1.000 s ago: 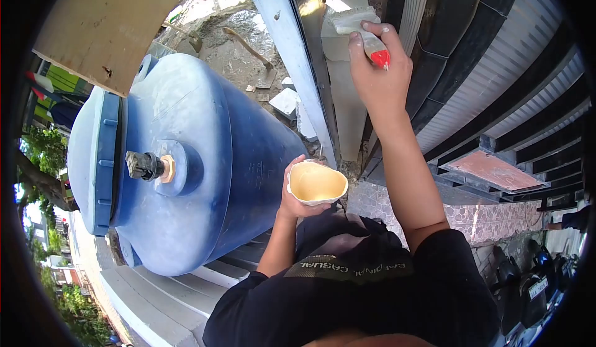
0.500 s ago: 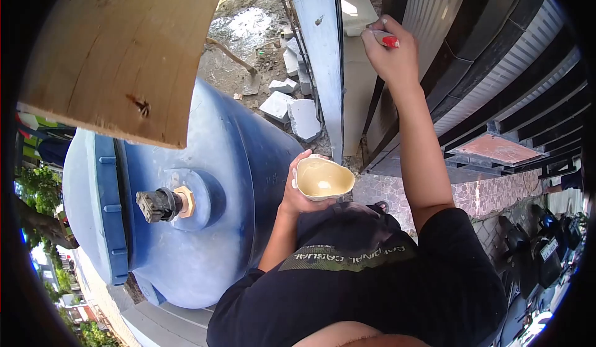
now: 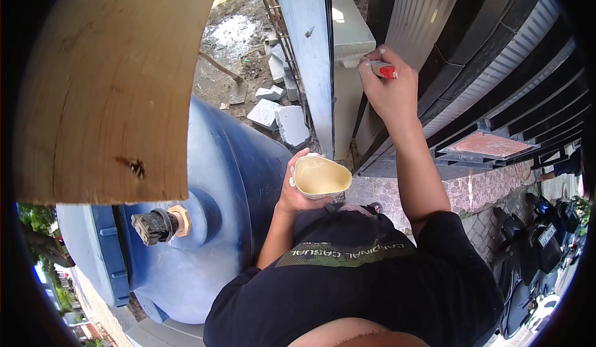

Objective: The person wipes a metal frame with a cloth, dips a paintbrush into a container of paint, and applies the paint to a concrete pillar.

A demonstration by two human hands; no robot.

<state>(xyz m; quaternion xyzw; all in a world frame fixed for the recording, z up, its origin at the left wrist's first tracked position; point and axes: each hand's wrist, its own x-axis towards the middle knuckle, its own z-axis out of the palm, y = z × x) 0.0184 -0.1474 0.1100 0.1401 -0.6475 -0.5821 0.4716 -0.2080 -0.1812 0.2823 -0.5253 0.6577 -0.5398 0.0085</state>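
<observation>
I see my right hand point(image 3: 390, 92) raised and clenched around the red-tipped handle of a paintbrush point(image 3: 367, 65). The thumb and fingers are wrapped tight on the handle, and the pale bristle end lies against the off-white concrete post point(image 3: 346, 67) that stands between the light blue metal upright point(image 3: 307, 49) and the dark ribbed gate panels point(image 3: 496, 55). The brush sits roughly level, its bristles touching the post's face just below the ledge at its top.

My left hand point(image 3: 292, 192) is lower and nearer my chest. It grasps a small cream-coloured plastic bowl point(image 3: 318, 177), fingers curled under the base and thumb over the near rim. The bowl is tilted slightly toward me, and its inside is coated with pale cream paint. I cannot tell how much liquid lies in it.

Just beside the left forearm stands a large blue plastic water tank point(image 3: 205, 216) with a dark valve fitting point(image 3: 155, 224) on its side. A rough unpainted wooden board point(image 3: 118, 86) fills the upper left of the view, in front of the tank. On the muddy ground beyond lie broken grey concrete blocks point(image 3: 279, 120). Parked motorbikes point(image 3: 540, 235) show at the far right edge.
</observation>
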